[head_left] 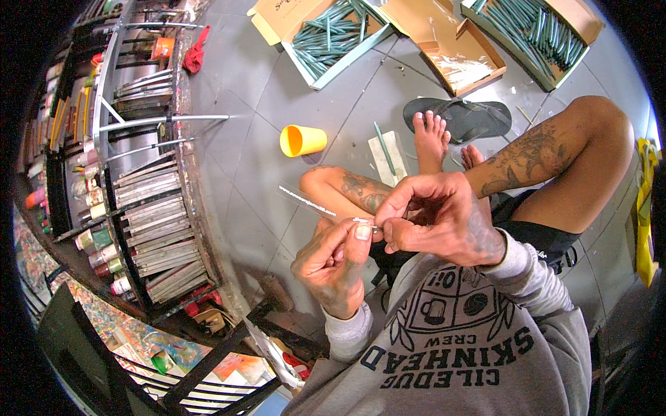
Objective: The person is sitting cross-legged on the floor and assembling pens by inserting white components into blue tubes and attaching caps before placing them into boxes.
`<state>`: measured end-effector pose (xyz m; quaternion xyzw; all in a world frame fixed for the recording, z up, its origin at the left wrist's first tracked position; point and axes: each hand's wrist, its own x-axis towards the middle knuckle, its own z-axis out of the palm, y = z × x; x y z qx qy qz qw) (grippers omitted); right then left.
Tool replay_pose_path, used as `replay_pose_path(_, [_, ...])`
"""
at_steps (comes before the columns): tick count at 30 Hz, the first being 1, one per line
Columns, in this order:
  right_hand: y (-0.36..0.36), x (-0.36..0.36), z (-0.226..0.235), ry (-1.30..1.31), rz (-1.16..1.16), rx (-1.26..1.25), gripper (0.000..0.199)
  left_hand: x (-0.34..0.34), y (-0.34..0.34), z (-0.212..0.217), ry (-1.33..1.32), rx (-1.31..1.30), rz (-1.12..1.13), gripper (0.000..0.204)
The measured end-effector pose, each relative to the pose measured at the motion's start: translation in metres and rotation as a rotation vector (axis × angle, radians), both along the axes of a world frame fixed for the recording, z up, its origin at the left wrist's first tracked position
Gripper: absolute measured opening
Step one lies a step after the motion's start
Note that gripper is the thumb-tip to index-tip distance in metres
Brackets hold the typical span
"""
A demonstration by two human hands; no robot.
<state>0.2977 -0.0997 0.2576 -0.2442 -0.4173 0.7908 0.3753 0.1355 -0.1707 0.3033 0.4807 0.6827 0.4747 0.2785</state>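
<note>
Clear plastic sleeve (305, 200) pinched at its near end between both hands above the lap, left hand (333, 260) fingers closed on it, right hand (437, 218) fingers pressed together at its tip, yellow cup (302, 140) on grey floor (236, 159) beyond, boxes of green sticks (331, 35) farther off

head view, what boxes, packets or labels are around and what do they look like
Clear sleeve: pinched in both hands, narrow, transparent, white print band.
Left box: top centre on the floor, open cardboard, full of green sticks.
Middle box: beside it, open, brown, nearly empty.
Right box: top right, open, green sticks.
Paint bottles: left rack, labelled, mixed colours.
</note>
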Motion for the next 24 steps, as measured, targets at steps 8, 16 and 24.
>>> replay_pose_path(8, [0.0007, -0.0007, -0.0024, 0.138, 0.008, -0.063, 0.012, 0.0018, -0.0022, -0.0014, -0.073, 0.004, 0.075, 0.022])
replay_pose_path(16, [0.0019, 0.0005, -0.0032, 0.102, 0.017, -0.085, 0.012, 0.0085, 0.0011, 0.0033, 0.115, 0.013, 0.060, 0.018])
replay_pose_path(24, [0.0009, -0.0001, -0.0088, 0.144, 0.024, -0.093, 0.014, 0.0044, 0.0030, 0.0001, -0.011, 0.011, 0.039, 0.016])
